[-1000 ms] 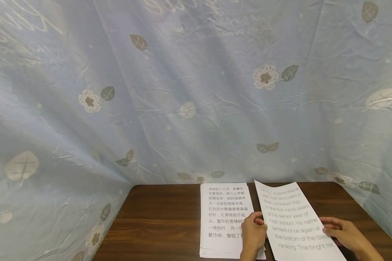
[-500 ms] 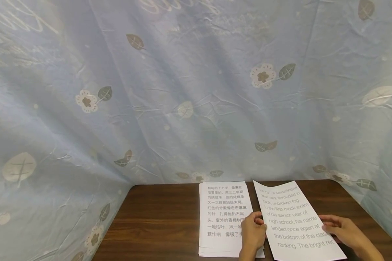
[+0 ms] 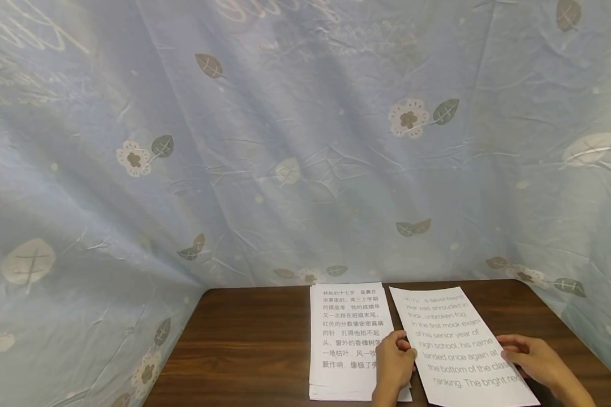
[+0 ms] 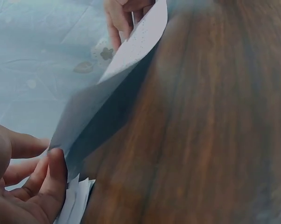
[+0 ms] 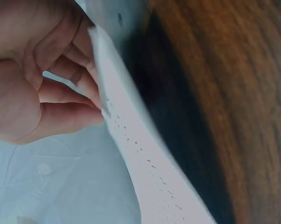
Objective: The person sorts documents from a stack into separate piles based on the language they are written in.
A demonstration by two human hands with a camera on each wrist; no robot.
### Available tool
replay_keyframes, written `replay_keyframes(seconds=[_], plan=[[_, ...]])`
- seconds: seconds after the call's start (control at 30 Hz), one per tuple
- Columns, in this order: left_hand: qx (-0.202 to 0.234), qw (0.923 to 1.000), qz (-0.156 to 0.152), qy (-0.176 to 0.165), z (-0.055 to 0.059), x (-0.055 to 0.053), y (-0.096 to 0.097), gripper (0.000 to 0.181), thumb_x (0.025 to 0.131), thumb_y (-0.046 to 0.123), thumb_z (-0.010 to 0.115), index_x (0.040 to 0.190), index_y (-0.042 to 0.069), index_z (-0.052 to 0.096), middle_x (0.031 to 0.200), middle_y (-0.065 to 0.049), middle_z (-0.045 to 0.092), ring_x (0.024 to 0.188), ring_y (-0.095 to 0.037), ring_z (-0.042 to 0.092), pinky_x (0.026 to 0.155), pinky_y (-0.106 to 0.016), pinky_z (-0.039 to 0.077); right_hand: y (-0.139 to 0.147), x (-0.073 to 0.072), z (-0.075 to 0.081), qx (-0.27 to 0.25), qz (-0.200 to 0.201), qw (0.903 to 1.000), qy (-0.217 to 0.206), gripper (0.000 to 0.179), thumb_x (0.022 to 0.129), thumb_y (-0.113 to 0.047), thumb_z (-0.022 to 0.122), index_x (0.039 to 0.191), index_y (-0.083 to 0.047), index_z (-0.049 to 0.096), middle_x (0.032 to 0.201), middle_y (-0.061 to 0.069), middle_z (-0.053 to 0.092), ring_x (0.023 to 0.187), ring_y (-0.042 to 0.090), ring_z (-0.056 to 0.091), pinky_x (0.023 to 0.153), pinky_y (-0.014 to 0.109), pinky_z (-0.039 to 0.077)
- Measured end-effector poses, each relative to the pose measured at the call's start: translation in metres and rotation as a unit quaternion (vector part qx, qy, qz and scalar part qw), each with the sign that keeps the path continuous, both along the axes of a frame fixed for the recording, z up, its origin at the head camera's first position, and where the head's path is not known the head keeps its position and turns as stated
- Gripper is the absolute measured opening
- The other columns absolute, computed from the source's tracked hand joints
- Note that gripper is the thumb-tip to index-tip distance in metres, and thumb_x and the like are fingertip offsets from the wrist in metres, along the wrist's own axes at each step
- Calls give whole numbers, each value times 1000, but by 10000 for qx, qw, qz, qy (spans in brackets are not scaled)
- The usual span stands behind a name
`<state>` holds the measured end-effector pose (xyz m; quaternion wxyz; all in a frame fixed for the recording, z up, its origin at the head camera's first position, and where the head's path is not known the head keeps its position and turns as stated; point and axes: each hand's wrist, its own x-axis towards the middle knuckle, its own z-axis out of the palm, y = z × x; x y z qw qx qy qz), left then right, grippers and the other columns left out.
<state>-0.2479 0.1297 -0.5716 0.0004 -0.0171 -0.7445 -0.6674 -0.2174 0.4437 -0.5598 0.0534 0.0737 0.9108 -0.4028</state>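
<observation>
A white sheet of paper [image 3: 453, 339] printed with English text is held by its two long sides, raised off the table in the wrist views. My left hand [image 3: 394, 362] pinches its left edge between thumb and fingers; in the left wrist view the sheet [image 4: 96, 100] bows away from that hand [image 4: 31, 182]. On the opposite edge my right hand [image 3: 534, 359] pinches the sheet, and the right wrist view has thumb and fingertips meeting at the paper [image 5: 136, 140]. Left of it lies a stack of paper [image 3: 343, 336] with Chinese text on top, partly covered by my left hand.
The dark wooden table [image 3: 244, 345] carries the papers. A pale blue cloth [image 3: 305, 198] with leaf and flower prints hangs behind and along both sides. The stack's lower sheets stick out slightly unevenly at the near edge.
The far end of the English sheet has dropped a little and its far left corner has swung left. Both hands keep their grip and have barely moved.
</observation>
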Motion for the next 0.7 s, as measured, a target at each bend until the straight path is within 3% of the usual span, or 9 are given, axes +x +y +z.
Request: replay_keyframes(seconds=[0.17,0.3,0.43,0.53,0.7], plan=[[-187,9998,-24,-14,7,0,-6,40,84,-6,78,123,-1,74,85,5,65,53,-2,58,49,-15,50,2,1,8,1339,171,9898,449,40,100,-22,69,126,9,71,110,17,79,94,24,73,78,43,55],[-257,9996,-61,20,7,-1,-9,40,85,-3,80,124,2,74,88,5,67,52,-3,58,49,-16,50,0,2,14,1675,254,9844,465,37,100,-22,68,121,8,73,109,20,79,103,46,72,83,61,54],[-224,9997,-132,-14,5,-2,-11,39,85,-2,80,124,2,74,88,5,66,53,-4,59,50,-16,51,-2,3,16,1736,331,9832,458,37,103,-22,66,121,9,72,110,23,78,108,56,69,86,68,52],[-155,9997,-159,-43,6,-3,-13,40,85,-1,80,125,1,74,88,6,66,54,-4,60,49,-17,53,-5,2,17,1571,294,9858,523,38,103,-23,67,123,8,72,107,19,80,100,44,75,84,60,57],[-142,9998,-130,46,7,-8,-22,42,85,0,81,126,-1,74,85,7,66,55,-4,60,49,-17,52,-14,-2,18,500,100,9982,303,46,105,-23,66,132,14,65,103,11,80,82,10,72,69,30,62]])
